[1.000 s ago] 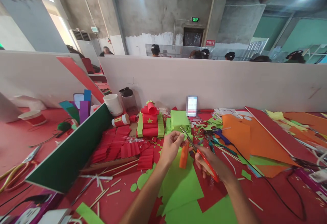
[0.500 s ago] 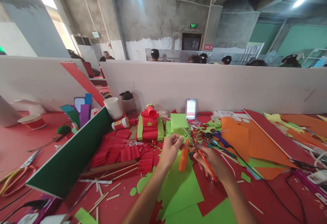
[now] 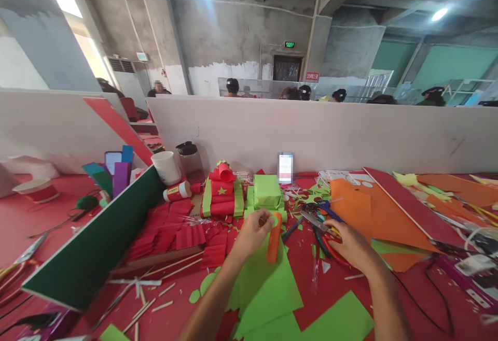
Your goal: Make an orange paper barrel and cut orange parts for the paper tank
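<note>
- Using the green box (image 3: 268, 192) as my reference for everything, since this table is a mess.
- My left hand (image 3: 252, 233) is right in front of the green box, thumb and fingers pinched together on a little green disc (image 3: 275, 221).
- The orange paper strip (image 3: 274, 245) sits just in front of the green box too, right beside those fingertips. Can't tell if I'm holding it as well.
- My right hand (image 3: 348, 245) is off to the right of the green box and nearer me, fingers curled around the handles of the scissors (image 3: 313, 220). Can't tell how firmly they're gripped. The blades point back toward the box.
- Green paper sheets (image 3: 268, 292) are spread in front of the box, my side.
- Just left of the box: a red and green paper model (image 3: 222, 192) with a yellow star on it.
- Further left and a bit closer to me, a pile of pleated red paper (image 3: 190, 236).
- Phone (image 3: 286, 169) stands behind the box, slightly right.
- Orange sheets (image 3: 352, 203) lie well to its right.
</note>
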{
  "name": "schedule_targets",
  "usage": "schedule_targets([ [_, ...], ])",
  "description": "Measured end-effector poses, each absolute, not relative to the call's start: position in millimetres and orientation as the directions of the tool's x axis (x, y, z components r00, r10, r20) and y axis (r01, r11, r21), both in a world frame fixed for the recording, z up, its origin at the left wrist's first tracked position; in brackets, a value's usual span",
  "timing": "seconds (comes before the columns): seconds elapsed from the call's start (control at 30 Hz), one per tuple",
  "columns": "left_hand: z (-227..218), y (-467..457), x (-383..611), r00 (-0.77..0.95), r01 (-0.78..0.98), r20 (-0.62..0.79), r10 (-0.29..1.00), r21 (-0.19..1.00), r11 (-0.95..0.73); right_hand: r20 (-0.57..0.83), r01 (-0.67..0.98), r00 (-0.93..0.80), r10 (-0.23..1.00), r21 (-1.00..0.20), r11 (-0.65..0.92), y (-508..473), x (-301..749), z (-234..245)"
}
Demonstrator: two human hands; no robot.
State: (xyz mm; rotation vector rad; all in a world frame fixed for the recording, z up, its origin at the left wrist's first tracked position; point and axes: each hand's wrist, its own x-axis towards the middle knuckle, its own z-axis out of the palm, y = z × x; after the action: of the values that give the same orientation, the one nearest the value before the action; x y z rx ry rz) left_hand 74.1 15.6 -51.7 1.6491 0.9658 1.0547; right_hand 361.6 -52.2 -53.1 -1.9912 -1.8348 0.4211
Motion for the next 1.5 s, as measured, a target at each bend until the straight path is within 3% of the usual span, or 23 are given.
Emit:
schedule_targets([
  [0.2, -60, 13, 73, 0.311, 0.353, 0.252, 0.917, 0.865, -0.357, -0.007, 0.912, 0.074, 0.997, -0.405, -0.071, -57, 365, -57],
  [0.57, -72, 11, 75, 0.328, 0.448, 0.153, 0.932, 0.844, -0.296, 0.098, 0.923, 0.114, 0.989, -0.379, -0.069, -53, 350, -58],
  [0.67, -72, 10, 76, 0.313, 0.479, 0.112, 0.943, 0.839, -0.259, 0.114, 0.878, 0.099, 0.989, -0.478, -0.033, -51, 327, -48],
  [0.77, -69, 9, 77, 0.309, 0.457, 0.093, 0.947, 0.858, -0.234, 0.095, 0.744, 0.009, 0.995, -0.666, 0.057, -51, 300, -42],
  [0.9, -61, 12, 77, 0.326, 0.306, 0.129, 0.937, 0.923, -0.234, 0.124, 0.605, -0.041, 0.991, -0.786, 0.123, -49, 277, -46],
  [1.1, -52, 14, 79, 0.33, 0.056, 0.129, 0.935, 0.986, -0.156, 0.007, 0.231, -0.156, 0.988, -0.972, 0.043, -43, 257, -66],
  [1.27, -46, 9, 82, 0.377, -0.031, 0.171, 0.91, 0.985, -0.172, 0.009, -0.088, -0.189, 0.982, -0.996, -0.007, -37, 241, -73],
  [1.5, -42, 8, 79, 0.323, -0.041, 0.228, 0.918, 0.973, -0.228, -0.014, -0.298, -0.042, 0.999, -0.954, -0.026, -35, 235, -60],
])
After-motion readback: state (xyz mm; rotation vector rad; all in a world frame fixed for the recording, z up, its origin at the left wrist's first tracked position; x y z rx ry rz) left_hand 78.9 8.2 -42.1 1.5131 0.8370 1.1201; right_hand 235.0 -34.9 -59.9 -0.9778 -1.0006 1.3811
